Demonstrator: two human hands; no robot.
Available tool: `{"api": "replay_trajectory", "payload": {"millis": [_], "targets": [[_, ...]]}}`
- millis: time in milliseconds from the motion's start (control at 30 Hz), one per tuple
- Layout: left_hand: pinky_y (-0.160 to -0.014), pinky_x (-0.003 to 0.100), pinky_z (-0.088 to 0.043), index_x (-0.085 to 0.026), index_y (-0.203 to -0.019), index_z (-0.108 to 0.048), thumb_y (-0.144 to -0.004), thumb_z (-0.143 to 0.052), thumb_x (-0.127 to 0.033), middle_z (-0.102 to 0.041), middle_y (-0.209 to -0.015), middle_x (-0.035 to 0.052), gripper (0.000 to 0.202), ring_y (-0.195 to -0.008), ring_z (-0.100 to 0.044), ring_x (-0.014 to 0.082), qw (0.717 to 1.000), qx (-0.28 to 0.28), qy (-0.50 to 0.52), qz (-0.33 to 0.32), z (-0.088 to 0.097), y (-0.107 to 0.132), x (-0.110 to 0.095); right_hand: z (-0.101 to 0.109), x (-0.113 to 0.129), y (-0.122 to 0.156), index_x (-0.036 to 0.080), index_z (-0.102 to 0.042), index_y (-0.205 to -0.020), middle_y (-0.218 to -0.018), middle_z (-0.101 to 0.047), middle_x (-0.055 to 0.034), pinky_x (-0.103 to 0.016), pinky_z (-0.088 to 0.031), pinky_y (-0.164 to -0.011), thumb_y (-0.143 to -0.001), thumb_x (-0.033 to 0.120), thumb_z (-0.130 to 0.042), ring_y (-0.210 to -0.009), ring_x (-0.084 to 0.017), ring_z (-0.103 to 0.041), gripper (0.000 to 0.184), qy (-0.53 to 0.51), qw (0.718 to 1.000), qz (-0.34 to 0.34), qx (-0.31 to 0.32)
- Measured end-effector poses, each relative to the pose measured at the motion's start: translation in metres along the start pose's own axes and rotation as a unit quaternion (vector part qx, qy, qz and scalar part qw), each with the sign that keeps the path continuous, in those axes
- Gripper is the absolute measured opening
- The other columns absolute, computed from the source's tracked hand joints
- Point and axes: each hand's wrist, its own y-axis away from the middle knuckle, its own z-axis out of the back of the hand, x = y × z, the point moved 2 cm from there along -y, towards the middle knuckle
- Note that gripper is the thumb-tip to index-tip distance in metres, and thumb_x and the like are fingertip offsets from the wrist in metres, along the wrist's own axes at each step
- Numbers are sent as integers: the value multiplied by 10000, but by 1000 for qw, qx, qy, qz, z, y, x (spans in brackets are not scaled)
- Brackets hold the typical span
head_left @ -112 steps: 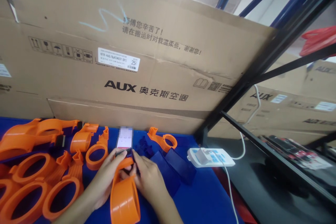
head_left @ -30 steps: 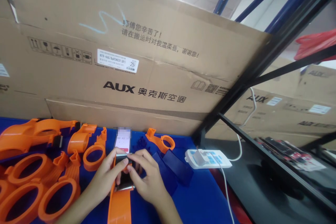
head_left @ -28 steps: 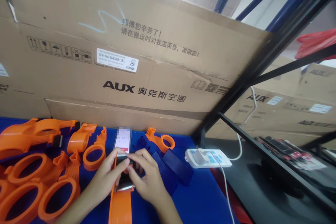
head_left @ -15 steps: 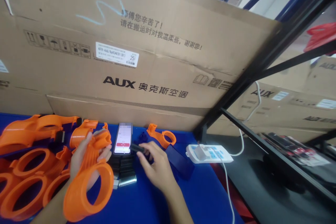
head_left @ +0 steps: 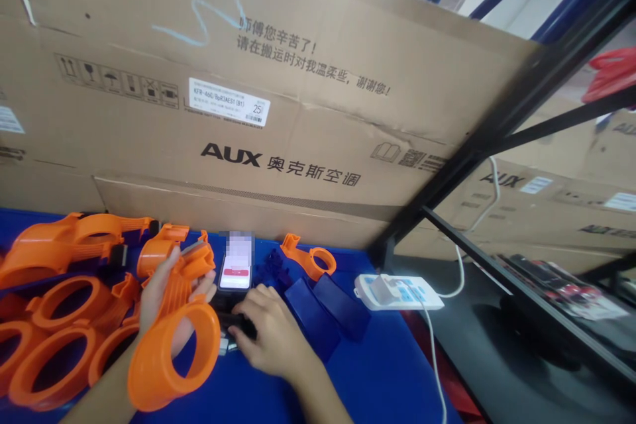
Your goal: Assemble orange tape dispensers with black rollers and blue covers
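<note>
An orange plastic tape dispenser body [head_left: 176, 351], with a wide ring at its near end, is gripped in my left hand [head_left: 155, 291]. A thin grey edge shows at its upper end, by my fingers. My right hand [head_left: 271, 331] is closed, thumb and fingers around a small black piece [head_left: 243, 324], low over the dark pieces lying beside the phone. My fingers hide part of that black piece. Just beyond my right hand lies a lit smartphone [head_left: 235, 271], and to its right are dark blue plastic parts [head_left: 308, 311].
Several orange tape dispenser bodies [head_left: 54, 368] crowd the left of the blue table surface [head_left: 377, 377]; another orange dispenser body [head_left: 308, 258] lies at the back. A white power strip [head_left: 399, 292] with a cable sits right, near a black metal frame [head_left: 452, 179]. A large cardboard box [head_left: 298, 112] stands behind.
My right hand has moved left and nearer to me, from beside the phone to the dark pieces below it. My left hand still holds the orange dispenser body. The view has shifted slightly.
</note>
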Motion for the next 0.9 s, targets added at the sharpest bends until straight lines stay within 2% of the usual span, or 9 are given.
{"api": "replay_trajectory", "payload": {"millis": [200, 333, 467, 567, 667, 733, 833, 900], "targets": [[-510, 255, -552, -259, -1039, -713, -914, -686, -375, -643, -650, -2, 173, -548, -592, 144, 999, -30, 6, -40, -11, 7, 2, -20, 19, -4, 212, -636, -921, -952, -606, -48, -366, -368, -790, -886, 316, -658, -908, -233, -513, 112, 22, 999, 29, -10], [-446, 229, -495, -232, -1044, -710, -950, -624, -379, -630, -634, -2, 194, -453, -515, 112, 999, -6, -42, -30, -12, 9, 3, -26, 19, -5, 209, -612, -880, -983, -592, -56, -366, -359, -766, -877, 340, -678, -926, -241, -502, 146, 42, 999, 13, -8], [-427, 205, -431, -207, -1001, -704, -956, -610, -420, -646, -642, 17, 237, -433, -477, 95, 994, 35, -100, -19, -13, 9, 4, -17, 15, -2, 224, -632, -969, -1018, -605, -59, -375, -378, -791, -877, 357, -712, -949, -248, -513, 180, 15, 1000, 12, -20], [-423, 214, -390, -178, -875, -704, -921, -610, -560, -538, -509, -9, 397, -419, -448, 105, 984, 50, -169, 11, -9, 3, 9, -1, 9, 0, 230, -644, -964, -968, -625, -51, -392, -392, -819, -954, 324, -634, -926, -240, -530, 95, -29, 996, -16, -82], [-425, 219, -329, -162, -770, -687, -886, -639, -601, -468, -445, -30, 457, -405, -408, 99, 952, 59, -297, -35, -4, -3, 17, 17, 1, 3, 229, -658, -985, -870, -627, -34, -382, -421, -824, -1014, 252, -537, -866, -214, -553, 126, -114, 973, -60, -191], [-450, 218, -308, -165, -794, -689, -884, -686, -537, -529, -501, -23, 382, -436, -405, 92, 915, 82, -387, -76, -2, -4, 24, 23, -3, 3, 235, -672, -1076, -860, -639, -27, -360, -447, -801, -1007, 255, -563, -848, -204, -570, 131, -177, 951, -72, -244], [-475, 223, -297, -175, -897, -713, -888, -713, -469, -631, -659, 3, 294, -497, -407, 94, 869, 140, -470, -62, -4, 0, 37, 24, -5, 1, 247, -691, -1147, -921, -675, -33, -336, -473, -766, -962, 271, -646, -867, -203, -597, 192, -239, 934, -68, -256], [-497, 232, -319, -178, -884, -717, -888, -715, -453, -625, -695, 7, 275, -539, -428, 111, 855, 168, -489, -47, -5, 4, 42, 22, -4, 0, 244, -715, -1101, -942, -685, -38, -329, -485, -757, -947, 278, -671, -875, -202, -613, 163, -265, 930, -65, -248]]}}
